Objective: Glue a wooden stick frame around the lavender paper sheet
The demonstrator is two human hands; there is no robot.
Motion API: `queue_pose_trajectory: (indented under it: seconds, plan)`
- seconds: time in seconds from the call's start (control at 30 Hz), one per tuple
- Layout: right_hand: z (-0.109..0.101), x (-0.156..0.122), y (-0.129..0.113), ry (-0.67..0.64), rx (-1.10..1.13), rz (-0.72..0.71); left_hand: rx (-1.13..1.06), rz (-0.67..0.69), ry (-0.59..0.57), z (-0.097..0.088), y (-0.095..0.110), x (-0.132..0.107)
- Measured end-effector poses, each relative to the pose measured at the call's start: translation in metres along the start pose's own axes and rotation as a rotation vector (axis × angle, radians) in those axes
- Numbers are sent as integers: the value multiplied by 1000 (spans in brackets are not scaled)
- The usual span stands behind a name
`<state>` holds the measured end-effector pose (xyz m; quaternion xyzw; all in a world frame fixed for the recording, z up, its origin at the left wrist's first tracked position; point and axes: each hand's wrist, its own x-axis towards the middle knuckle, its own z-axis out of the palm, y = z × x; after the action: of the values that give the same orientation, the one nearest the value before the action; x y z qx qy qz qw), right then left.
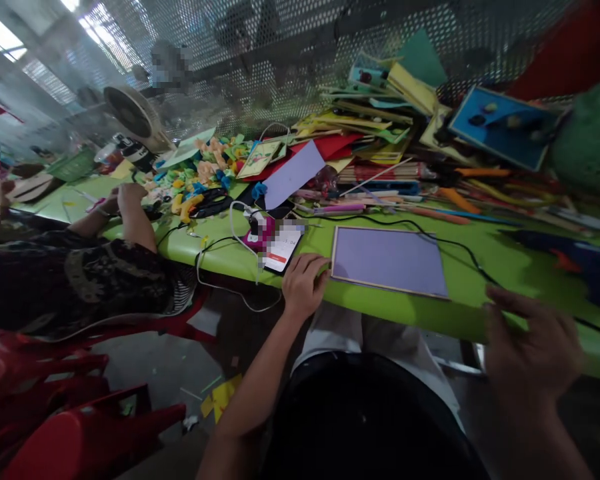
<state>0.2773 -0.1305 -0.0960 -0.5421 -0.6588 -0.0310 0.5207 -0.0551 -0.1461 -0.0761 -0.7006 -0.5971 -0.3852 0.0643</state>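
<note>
A purple rectangular sheet with thin wooden strips along its edges, like a framed board (pixel 387 260), lies flat on the green table in front of me. My left hand (pixel 304 285) is at its left edge, fingers loosely bent and apart from the thumb, holding nothing visible. Just beyond that hand is a phone (pixel 283 247) with a lit screen. Right of the board, my right hand (pixel 533 340) hovers at the table's front edge, slightly blurred. Its thumb and forefinger are pinched together; anything between them is too small to make out. A dark blue glue gun (pixel 580 260) lies beyond it.
A black cable (pixel 460 250) runs behind the board. Heaped at the back are coloured sheets and sticks (pixel 380 177), a loose purple sheet (pixel 293 175) and paper flowers (pixel 210 163). A pink power socket (pixel 260 232) stands left. Another person's hands (pixel 127 200) work farther left, beside red chairs (pixel 70 433).
</note>
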Motion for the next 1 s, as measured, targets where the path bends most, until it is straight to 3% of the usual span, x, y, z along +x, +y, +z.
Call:
queue_pose_trajectory:
  seconds: [0.63, 1.0]
  plan:
    - [0, 5, 3, -130, 161, -1, 120, -24, -54, -1, 0, 0]
    - [-4, 6, 6, -242, 122, -103, 96, -60, -76, -1, 1, -3]
